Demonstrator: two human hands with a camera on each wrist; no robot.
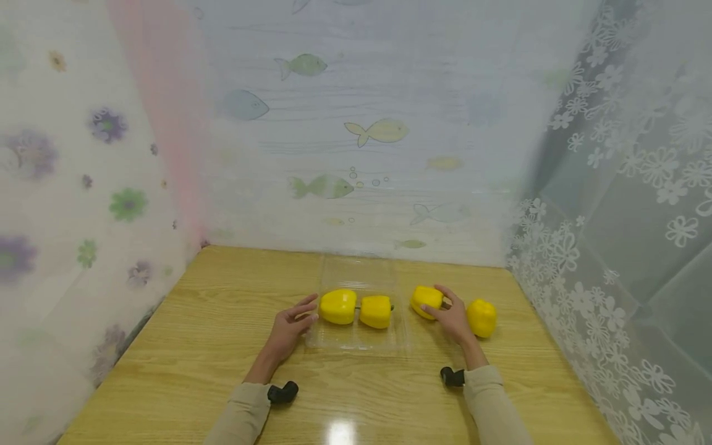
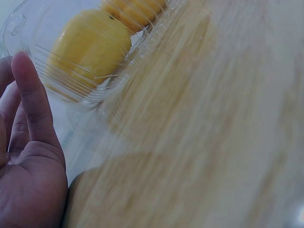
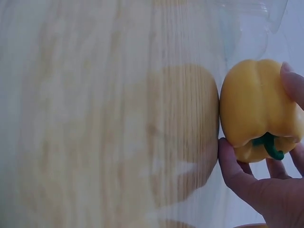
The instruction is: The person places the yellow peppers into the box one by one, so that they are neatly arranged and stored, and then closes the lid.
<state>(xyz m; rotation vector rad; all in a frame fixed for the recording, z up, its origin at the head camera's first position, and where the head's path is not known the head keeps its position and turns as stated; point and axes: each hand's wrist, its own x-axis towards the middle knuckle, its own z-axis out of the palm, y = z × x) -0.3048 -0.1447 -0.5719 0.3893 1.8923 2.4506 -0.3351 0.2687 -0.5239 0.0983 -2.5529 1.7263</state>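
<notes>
A clear plastic clamshell box point(image 1: 328, 339) lies with its lid raised or folded back. Inside it are two yellow bell peppers lying on their sides, a left one point(image 1: 337, 307) and a right one point(image 1: 376, 311). My left hand point(image 1: 287, 330) is at the box's left side, fingers loosely extended and holding nothing; in the left wrist view the fingertips are close to the clear wall. Right of the box, my right hand point(image 1: 452, 316) grips a third yellow bell pepper point(image 3: 256, 102) between thumb and fingers, its green stem toward the palm. This pepper appears to rest on the table.
Another yellow bell pepper point(image 1: 481, 318) stands on the wooden table point(image 1: 211, 334), just right of my right hand. A fish-print curtain point(image 1: 378, 130) hangs behind the table, with flower-patterned sheets on the left and right sides. Dark wrist cameras sit at both cuffs.
</notes>
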